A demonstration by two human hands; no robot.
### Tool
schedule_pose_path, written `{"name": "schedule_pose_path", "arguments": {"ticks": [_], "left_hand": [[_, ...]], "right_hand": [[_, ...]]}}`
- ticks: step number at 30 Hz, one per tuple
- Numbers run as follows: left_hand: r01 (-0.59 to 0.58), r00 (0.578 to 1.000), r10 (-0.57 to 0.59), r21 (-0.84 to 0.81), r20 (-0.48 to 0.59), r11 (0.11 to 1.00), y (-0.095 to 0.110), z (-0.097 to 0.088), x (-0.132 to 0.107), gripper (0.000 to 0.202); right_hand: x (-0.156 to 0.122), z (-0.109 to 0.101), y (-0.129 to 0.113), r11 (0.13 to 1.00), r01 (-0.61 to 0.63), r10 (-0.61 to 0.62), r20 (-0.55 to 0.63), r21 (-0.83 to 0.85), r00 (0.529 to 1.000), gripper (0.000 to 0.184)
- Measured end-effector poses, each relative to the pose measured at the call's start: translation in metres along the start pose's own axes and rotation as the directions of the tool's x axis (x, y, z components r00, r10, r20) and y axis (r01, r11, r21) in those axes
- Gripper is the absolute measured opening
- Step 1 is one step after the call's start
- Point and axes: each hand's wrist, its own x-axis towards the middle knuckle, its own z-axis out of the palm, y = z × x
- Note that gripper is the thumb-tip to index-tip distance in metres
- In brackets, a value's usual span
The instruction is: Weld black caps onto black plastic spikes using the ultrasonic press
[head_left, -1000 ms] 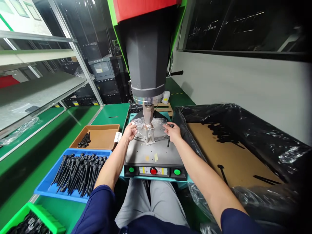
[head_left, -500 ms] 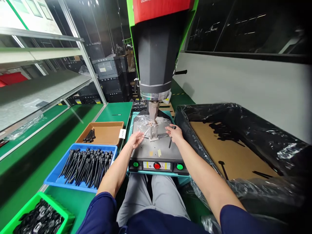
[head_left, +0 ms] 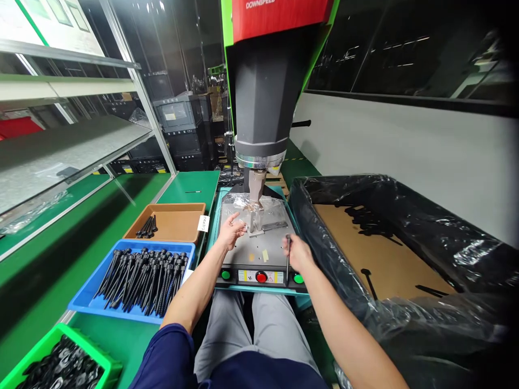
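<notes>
My right hand (head_left: 298,253) is closed around a long black plastic pin (head_left: 287,258), held upright just above the machine's right green button (head_left: 298,279). My left hand (head_left: 232,231) hovers with fingers loosely apart beside the metal fixture (head_left: 256,220) under the press horn (head_left: 256,186); whether it pinches anything small is unclear. The grey machine base plate (head_left: 259,249) lies between both hands, with a red button (head_left: 261,277) and a left green button (head_left: 225,275) on its front panel.
A blue tray (head_left: 87,302) of several black pins sits at my left, a brown tray (head_left: 178,222) with a few pins behind it, a green bin (head_left: 24,363) of black parts at the near left. A black-bag-lined cardboard box (head_left: 389,254) stands on the right.
My right hand drew back from the fixture toward the front panel, carrying the black pin. My left hand shifted slightly closer to the fixture.
</notes>
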Motion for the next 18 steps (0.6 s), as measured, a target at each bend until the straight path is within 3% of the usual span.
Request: {"name": "schedule_pose_path", "arguments": {"ticks": [4,8,11,14,16,18], "left_hand": [[-0.001,0.999,0.0,0.025,0.034,1.0,0.005,0.013,-0.006,0.074],[-0.008,0.998,0.007,0.026,0.06,1.0,0.007,0.026,-0.009,0.085],[-0.012,0.998,0.009,0.033,0.07,0.999,0.008,0.031,-0.009,0.095],[-0.02,0.997,0.016,0.05,0.079,0.999,0.008,0.03,-0.007,0.096],[-0.022,0.997,0.017,0.06,0.076,0.998,0.007,0.029,-0.006,0.095],[-0.014,0.998,0.01,0.066,0.064,0.998,0.005,0.028,-0.006,0.094]], "right_hand": [[-0.041,0.032,0.043,0.993,-0.107,0.118,0.297,-0.053,0.948,0.018],[-0.036,0.076,0.044,0.999,-0.024,0.032,0.445,-0.024,0.895,0.022],[-0.015,0.095,0.03,0.997,0.074,-0.074,0.43,0.016,0.9,0.029],[0.006,0.097,0.017,0.946,0.321,-0.297,0.284,-0.039,0.912,0.037],[0.016,0.092,0.011,0.84,0.514,-0.486,0.184,-0.171,0.855,0.039],[0.023,0.086,0.005,0.739,0.611,-0.592,0.158,-0.284,0.79,0.039]]}}
